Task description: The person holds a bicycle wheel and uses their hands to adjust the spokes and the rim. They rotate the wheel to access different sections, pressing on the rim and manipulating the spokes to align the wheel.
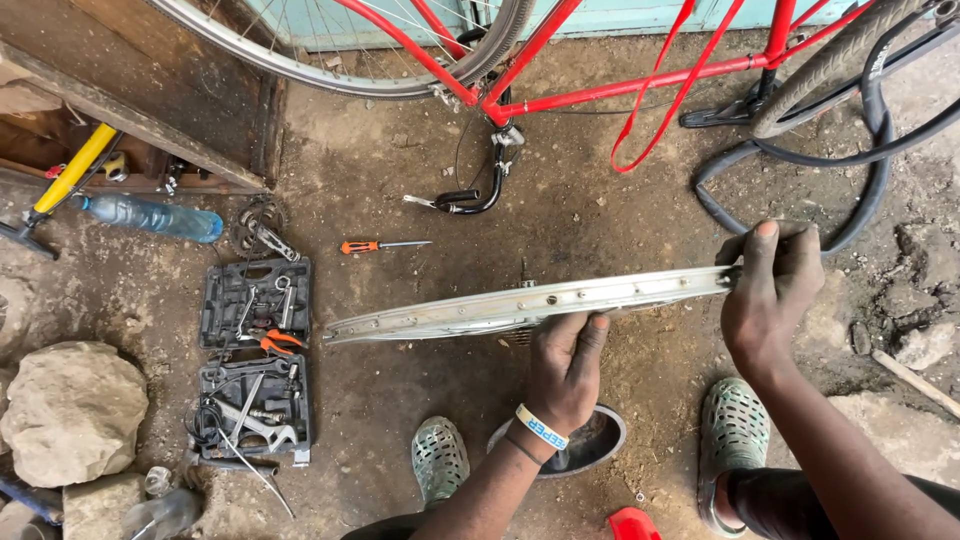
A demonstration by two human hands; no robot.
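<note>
Seen from above, a bare silver bicycle wheel rim (pixel 530 302) is held edge-on above a dirt floor (pixel 400 200). The left hand (pixel 565 365) is closed around the rim's middle from below; the right hand (pixel 770 285) is closed on its right end. An open black tool case (pixel 255 355) lies to the left, an orange-handled screwdriver (pixel 380 246) beyond it, and a red bicycle frame (pixel 560 70) stands ahead.

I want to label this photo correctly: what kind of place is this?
Probably an outdoor bicycle repair spot: a red bicycle frame, an open tool case on the dirt ground, and a bare wheel rim in both hands.
</note>
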